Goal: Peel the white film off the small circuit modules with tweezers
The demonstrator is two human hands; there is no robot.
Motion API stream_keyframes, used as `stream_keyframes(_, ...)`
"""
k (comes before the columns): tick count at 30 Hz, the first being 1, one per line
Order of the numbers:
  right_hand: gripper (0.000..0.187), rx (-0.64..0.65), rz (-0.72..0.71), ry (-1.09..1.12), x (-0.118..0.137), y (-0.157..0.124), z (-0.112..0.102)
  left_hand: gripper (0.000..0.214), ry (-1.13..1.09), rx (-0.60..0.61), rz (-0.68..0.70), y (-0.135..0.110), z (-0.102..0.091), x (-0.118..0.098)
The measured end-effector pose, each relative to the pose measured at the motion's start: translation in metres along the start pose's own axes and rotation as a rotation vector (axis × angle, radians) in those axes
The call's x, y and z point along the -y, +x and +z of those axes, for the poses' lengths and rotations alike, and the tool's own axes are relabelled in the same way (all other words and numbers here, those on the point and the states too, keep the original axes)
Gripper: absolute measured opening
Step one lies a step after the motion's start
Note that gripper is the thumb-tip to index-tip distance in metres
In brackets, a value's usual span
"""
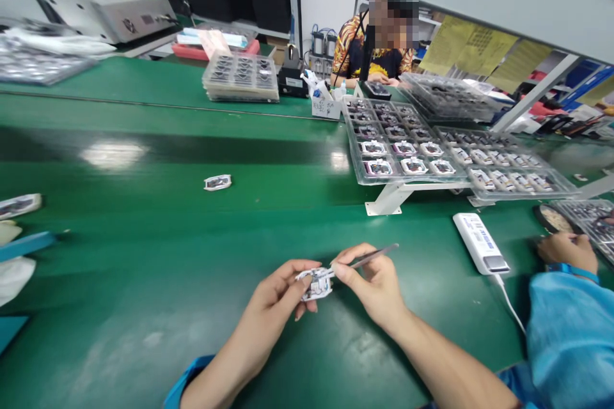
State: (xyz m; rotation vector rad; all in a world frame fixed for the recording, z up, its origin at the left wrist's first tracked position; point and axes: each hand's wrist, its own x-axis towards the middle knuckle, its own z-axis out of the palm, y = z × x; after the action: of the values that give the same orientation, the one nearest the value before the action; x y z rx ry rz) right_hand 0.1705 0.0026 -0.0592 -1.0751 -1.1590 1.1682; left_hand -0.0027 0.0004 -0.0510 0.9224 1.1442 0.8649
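My left hand (275, 294) pinches a small white electronic part (315, 284) just above the green table (144, 255). My right hand (369, 281) grips metal tweezers (371, 258), whose tips touch the part's top edge. Both hands are closed, close together near the table's front middle. Another loose white part (217, 183) lies on the table farther back to the left.
Clear trays of parts (403, 147) sit on a white stand (391, 198) at the right. A white boxy device (480, 244) with a cable lies near it. A co-worker's hand (568, 250) and blue sleeve (570, 332) are at far right. Another person (378, 54) sits behind.
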Motion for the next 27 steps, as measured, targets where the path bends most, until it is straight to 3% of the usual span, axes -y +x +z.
stream_keyframes(9, 0.019, 0.046, 0.089, -0.021, 0.0000, 0.0036, -0.0001, 0.036, -0.059, 0.009, -0.032, -0.0002, 0.0000, 0.0014)
stream_keyframes(15, 0.016, -0.033, 0.025, -0.038, 0.0005, 0.0001, 0.0010, 0.040, -0.033, 0.020, -0.034, 0.0007, -0.0017, 0.0015)
stream_keyframes(20, 0.012, -0.018, -0.028, -0.029, 0.0007, -0.0024, 0.0015, 0.036, 0.059, 0.026, 0.025, 0.0010, -0.0028, 0.0022)
stream_keyframes(27, 0.018, -0.023, 0.017, -0.011, -0.0014, 0.0004, 0.0016, 0.029, 0.076, 0.021, 0.089, 0.0005, 0.0022, -0.0016)
